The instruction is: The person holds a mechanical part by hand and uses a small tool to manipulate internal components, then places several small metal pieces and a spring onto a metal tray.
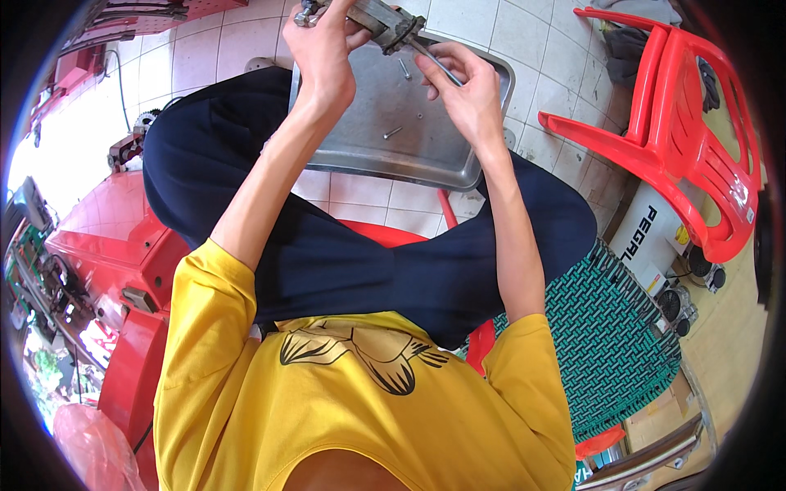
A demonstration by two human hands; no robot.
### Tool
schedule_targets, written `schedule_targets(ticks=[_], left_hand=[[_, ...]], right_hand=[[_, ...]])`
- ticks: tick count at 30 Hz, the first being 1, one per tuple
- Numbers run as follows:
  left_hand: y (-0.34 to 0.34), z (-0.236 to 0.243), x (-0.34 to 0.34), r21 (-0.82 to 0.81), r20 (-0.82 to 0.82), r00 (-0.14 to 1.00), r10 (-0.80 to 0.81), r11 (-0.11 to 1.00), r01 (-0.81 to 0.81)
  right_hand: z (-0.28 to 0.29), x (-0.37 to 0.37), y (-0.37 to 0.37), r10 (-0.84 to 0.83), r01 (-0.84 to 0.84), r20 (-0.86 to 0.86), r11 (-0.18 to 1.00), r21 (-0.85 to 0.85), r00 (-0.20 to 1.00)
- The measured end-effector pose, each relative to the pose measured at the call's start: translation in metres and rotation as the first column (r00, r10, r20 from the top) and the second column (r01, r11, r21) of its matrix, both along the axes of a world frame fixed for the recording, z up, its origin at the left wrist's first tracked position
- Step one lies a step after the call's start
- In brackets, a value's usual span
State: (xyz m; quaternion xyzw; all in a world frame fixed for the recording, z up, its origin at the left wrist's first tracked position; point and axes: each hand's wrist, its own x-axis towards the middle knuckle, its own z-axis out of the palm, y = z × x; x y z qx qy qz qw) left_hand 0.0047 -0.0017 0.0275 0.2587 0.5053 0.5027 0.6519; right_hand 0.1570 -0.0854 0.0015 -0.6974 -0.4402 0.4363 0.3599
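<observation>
My left hand (326, 61) grips a grimy metal assembly (375, 22) with a flanged end, at the top edge of the view. My right hand (458, 82) is closed on a slim metal rod (427, 53) that reaches into that flanged end; I cannot make out whether it is a tool or part of the assembly. Below both hands is a steel tray (377, 159), partly hidden by them, holding a bolt (404, 69), a second bolt (393, 132) and a small nut (419, 116). My crossed legs in dark trousers frame the tray.
Red plastic chairs (655, 139) stand at the right, near a white cylinder (647, 229) and dark metal parts (698, 263). A green woven seat (614, 327) is beside me. Red metal cabinets (119, 217) line the left, with mechanical parts (127, 151) beside my left knee. The floor is tiled.
</observation>
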Motion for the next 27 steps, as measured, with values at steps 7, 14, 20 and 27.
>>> schedule_targets(ticks=[7,14,20,27], left_hand=[[0.004,-0.007,0.0,-0.008,0.008,1.0,0.008,1.0,-0.008],[0.004,-0.01,-0.001,0.004,0.002,1.0,-0.009,1.0,0.009],[0.0,-0.006,0.001,0.021,0.012,0.999,-0.044,0.999,0.043],[-0.001,-0.003,0.002,0.029,-0.023,0.999,-0.044,0.999,0.044]], right_hand=[[-0.004,0.002,0.001,0.023,-0.02,-0.109,0.999,0.032,0.994],[-0.01,0.002,0.001,0.006,-0.008,0.025,0.994,0.111,1.0],[-0.008,0.007,0.003,-0.01,0.01,-0.077,1.0,-0.002,0.997],[-0.013,0.005,0.002,0.056,-0.056,-0.001,0.998,0.041,0.998]])
